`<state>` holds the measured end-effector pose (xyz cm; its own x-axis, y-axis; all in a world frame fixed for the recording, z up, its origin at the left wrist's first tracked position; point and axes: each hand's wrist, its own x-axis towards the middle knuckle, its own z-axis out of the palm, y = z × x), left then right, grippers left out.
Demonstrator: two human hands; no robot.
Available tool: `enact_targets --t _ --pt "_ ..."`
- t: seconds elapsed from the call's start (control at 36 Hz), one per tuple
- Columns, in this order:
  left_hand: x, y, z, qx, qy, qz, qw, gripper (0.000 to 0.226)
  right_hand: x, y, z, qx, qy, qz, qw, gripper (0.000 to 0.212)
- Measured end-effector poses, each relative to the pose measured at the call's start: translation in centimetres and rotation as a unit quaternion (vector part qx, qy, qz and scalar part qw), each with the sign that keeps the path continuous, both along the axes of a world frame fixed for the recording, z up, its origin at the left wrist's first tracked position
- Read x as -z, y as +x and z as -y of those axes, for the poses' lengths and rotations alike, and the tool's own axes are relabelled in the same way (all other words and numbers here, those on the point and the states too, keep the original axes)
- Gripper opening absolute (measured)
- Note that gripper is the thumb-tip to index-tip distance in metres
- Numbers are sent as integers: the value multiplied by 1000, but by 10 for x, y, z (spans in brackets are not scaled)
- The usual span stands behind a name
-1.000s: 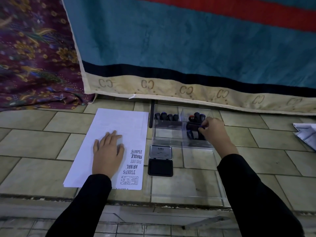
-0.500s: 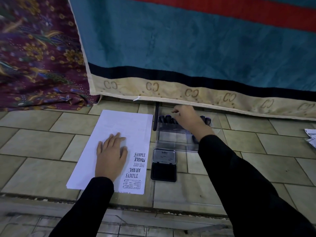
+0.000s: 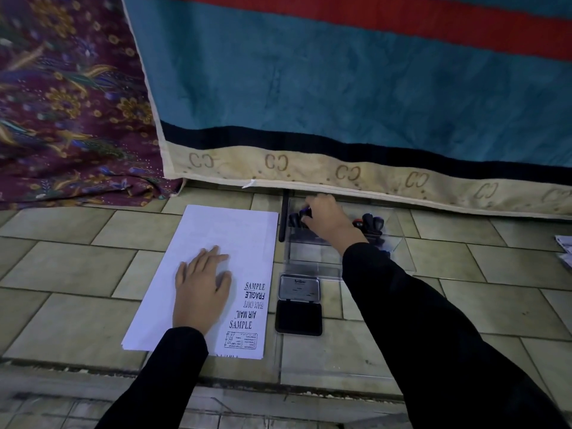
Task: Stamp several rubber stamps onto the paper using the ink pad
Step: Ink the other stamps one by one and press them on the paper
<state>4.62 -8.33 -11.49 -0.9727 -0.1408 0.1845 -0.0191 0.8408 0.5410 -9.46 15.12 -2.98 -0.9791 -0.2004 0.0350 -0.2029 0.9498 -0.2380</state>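
The ink pad [image 3: 298, 317] is lying open on the tiles, its lid [image 3: 298, 287] folded back on the far side. Left of the pad, the left hand [image 3: 201, 286] is pressing flat, fingers straight, on the paper [image 3: 216, 236], whose pad-side edge is carrying printed words [image 3: 252, 305]. Beyond the pad, the right hand [image 3: 325, 221] is reaching into a clear tray [image 3: 309, 252] and curling its fingers round a dark stamp [image 3: 306, 212]; more stamps [image 3: 371, 222] are standing to the right.

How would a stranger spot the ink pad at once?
Start at the white paper on the tiled surface. Just right of its stamped edge lies the ink pad, nearer than the clear stamp tray. It alone is a flat case, silver lid open above a black pad.
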Motion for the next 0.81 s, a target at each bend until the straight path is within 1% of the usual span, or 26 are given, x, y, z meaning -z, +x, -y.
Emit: enact_targets --t 0.11,0.22,0.28,0.36,0.42,0.47,0.56,0.64,0.72,0.81 --pt "0 -1 1 -1 28 -7 1000 33 -5 3 2 8 -102 -15 995 10" --pt "-2 -2 3 -19 112 -18 993 32 -7 10 4 0 -125 -32 992 9" --pt "-4 -1 3 -23 160 -18 987 31 -8 13 2 2 -157 -50 986 12" --pt "-7 -1 4 -31 218 -16 975 30 -14 22 -2 26 -240 -80 967 27" --pt "-6 -2 7 -37 268 -5 963 31 -20 32 -7 34 -281 -111 953 29" --pt "-6 -1 10 -43 327 5 944 34 -25 48 -12 38 -313 -133 940 26" --pt "-10 0 11 -49 401 1 915 37 -29 79 -19 37 -372 -117 920 22" --pt "-13 -1 12 -63 421 -9 905 32 -27 111 -23 27 -396 -87 914 26" --pt "-17 -1 11 -93 424 -27 900 30 -18 140 -24 -11 -385 -71 920 29" --pt "-22 2 5 -103 393 -43 913 31 -4 162 -23 -41 -367 -59 928 25"
